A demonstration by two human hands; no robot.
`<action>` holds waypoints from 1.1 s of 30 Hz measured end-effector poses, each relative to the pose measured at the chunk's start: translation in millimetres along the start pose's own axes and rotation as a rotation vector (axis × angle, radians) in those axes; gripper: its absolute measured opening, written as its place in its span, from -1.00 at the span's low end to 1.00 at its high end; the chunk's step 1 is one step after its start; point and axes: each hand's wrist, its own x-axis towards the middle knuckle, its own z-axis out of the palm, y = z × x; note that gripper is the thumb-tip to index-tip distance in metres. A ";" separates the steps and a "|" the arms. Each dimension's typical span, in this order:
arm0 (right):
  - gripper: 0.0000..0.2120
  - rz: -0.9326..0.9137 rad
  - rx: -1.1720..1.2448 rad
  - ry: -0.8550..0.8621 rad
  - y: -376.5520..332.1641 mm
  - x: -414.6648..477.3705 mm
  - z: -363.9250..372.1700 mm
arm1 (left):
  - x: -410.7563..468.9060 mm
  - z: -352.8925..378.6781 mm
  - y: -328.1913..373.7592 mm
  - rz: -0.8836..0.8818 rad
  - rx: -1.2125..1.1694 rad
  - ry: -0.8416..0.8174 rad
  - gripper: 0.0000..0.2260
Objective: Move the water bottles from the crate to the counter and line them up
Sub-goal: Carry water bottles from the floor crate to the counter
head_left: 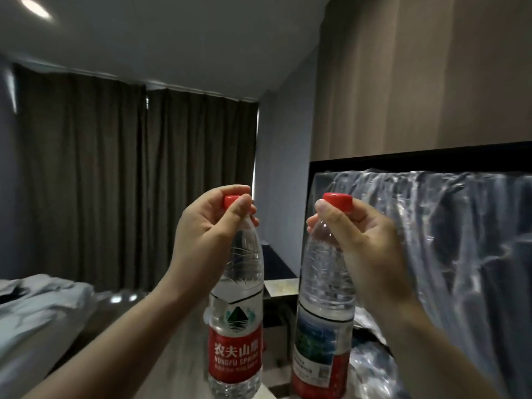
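Two clear water bottles with red caps and red labels hang upright in front of me. My left hand (207, 226) grips the left water bottle (237, 321) by its cap and neck. The right water bottle (322, 321) is held the same way by my right hand (362, 234). The bottles are side by side and apart, with their bases near the lower edge of the view. No crate is in view, and the surface under the bottles is hardly visible.
A screen covered in crinkled clear plastic film (431, 240) stands at the right against a wood-panelled wall (417, 76). Dark curtains (129, 174) hang at the back. A bed with grey bedding (40, 309) lies at the left. Loose plastic wrap (371, 370) lies at the lower right.
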 end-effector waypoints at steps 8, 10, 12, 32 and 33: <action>-0.77 0.022 0.057 -0.067 118.8 84.2 85.4 | 84.7 -46.2 -116.7 -0.012 0.063 0.066 -0.69; -0.80 0.019 0.065 -0.060 147.7 109.5 114.4 | 112.2 -61.7 -149.0 -0.012 0.063 0.071 -0.69; -0.82 0.018 0.068 -0.054 174.8 137.6 143.6 | 143.7 -77.6 -180.0 -0.016 0.074 0.075 -0.68; -0.81 0.034 0.068 -0.091 491.1 383.3 354.8 | 397.0 -164.2 -532.0 -0.029 0.194 0.136 -0.80; -0.81 0.036 0.064 -0.094 505.8 397.1 367.0 | 411.3 -169.5 -548.8 -0.028 0.196 0.141 -0.80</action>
